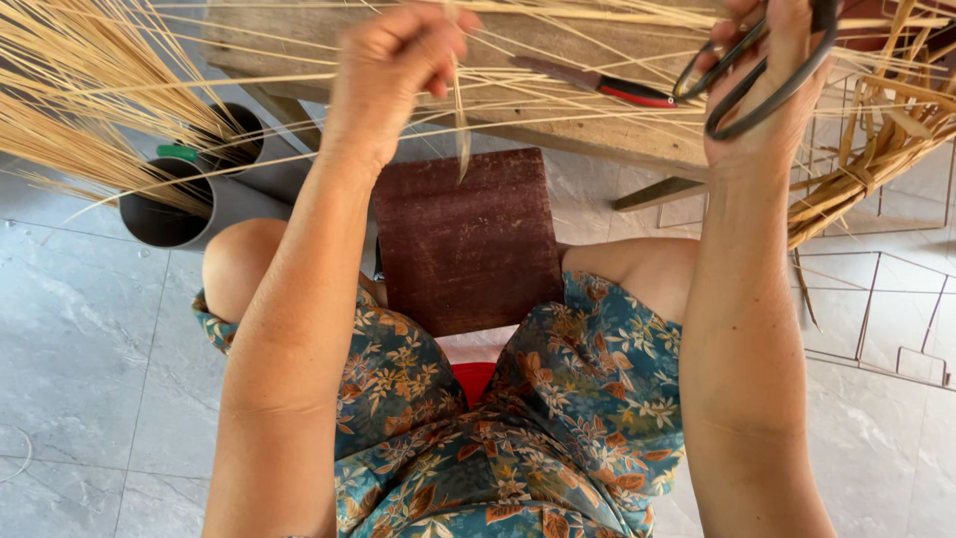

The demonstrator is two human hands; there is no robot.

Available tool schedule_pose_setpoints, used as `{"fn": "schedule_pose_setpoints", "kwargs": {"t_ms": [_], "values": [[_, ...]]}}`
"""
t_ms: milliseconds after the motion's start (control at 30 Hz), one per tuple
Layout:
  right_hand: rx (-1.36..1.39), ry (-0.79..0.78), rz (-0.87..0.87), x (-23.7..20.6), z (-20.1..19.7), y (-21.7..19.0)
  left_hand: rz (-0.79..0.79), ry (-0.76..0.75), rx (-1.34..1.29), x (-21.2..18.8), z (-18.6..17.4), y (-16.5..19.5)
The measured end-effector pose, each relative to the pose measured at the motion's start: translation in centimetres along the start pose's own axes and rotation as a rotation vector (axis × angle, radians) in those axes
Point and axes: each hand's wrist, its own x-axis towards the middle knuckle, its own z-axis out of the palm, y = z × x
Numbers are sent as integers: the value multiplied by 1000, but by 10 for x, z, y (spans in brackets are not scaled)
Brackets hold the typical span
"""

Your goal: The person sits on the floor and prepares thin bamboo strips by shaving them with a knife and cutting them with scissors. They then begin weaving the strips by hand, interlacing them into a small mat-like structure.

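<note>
A worn wooden bench (558,130) stands at the far side, with a red-handled knife (597,85) and thin pale straw strands (558,15) lying on it.

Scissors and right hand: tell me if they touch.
Touching. The head view shows the right hand gripping the black scissors, fingers through the loop handles.

The light is soft and even daylight, bright but without strong glare. Shadows are weak; a pale one lies under the grey tubes (179,194). The floor tiles (80,339) shine a little. The picture is sharp, with slight wide-angle stretching at the edges.
</note>
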Motion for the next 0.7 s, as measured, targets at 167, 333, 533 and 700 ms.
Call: {"fn": "schedule_pose_setpoints", "kwargs": {"t_ms": [167, 333, 533, 700], "values": [[-133, -213, 94, -28, 37, -10, 377, 319, -418, 5, -22, 12], [-450, -449, 298, -53, 76, 2, 406, 463, -580, 6, -30, 12], [-703, -583, 233, -63, 94, 24, 363, 513, -704, 8, -32, 11], [-782, -491, 163, -61, 104, 31, 294, 497, -711, 5, -14, 4]]}}
